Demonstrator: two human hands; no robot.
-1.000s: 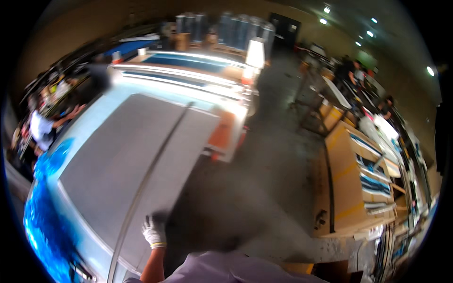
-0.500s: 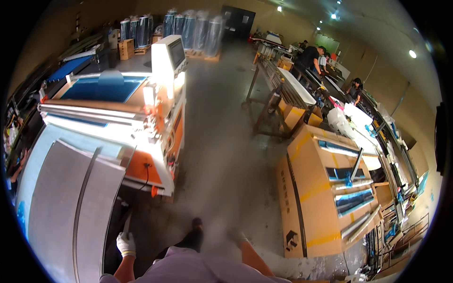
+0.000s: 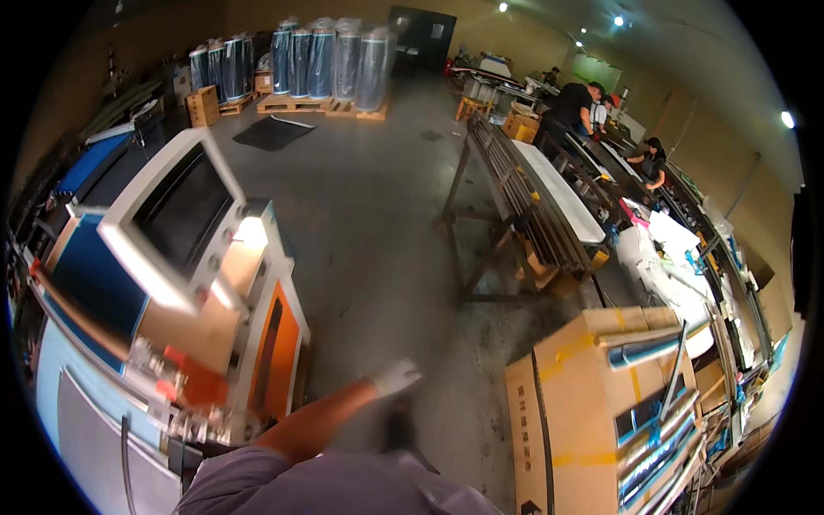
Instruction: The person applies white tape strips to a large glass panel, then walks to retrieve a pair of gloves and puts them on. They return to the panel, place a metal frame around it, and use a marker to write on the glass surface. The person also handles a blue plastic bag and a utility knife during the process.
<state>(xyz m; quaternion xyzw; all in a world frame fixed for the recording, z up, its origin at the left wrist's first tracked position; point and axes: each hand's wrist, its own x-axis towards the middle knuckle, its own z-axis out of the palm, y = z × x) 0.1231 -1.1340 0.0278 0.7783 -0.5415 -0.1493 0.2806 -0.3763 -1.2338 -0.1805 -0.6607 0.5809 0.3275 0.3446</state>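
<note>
One gloved left hand (image 3: 396, 376) swings blurred over the bare floor (image 3: 369, 223), holding nothing; its finger spread cannot be told. One white-and-orange machine (image 3: 257, 318) sits at nine o'clock, one cardboard box (image 3: 575, 403) at three, five wrapped rolls (image 3: 330, 56) at twelve.

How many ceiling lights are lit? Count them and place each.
3: one ceiling light at top centre, one right of it, one at the far right. Others may be hidden beyond the picture's rim.

The left hand (image 3: 396, 376) wears a white glove and swings blurred over the grey concrete floor (image 3: 378, 223), holding nothing (its fingers cannot be made out). Nearest to it stands the white machine (image 3: 257, 283) with an orange side panel, just to its left.
</note>
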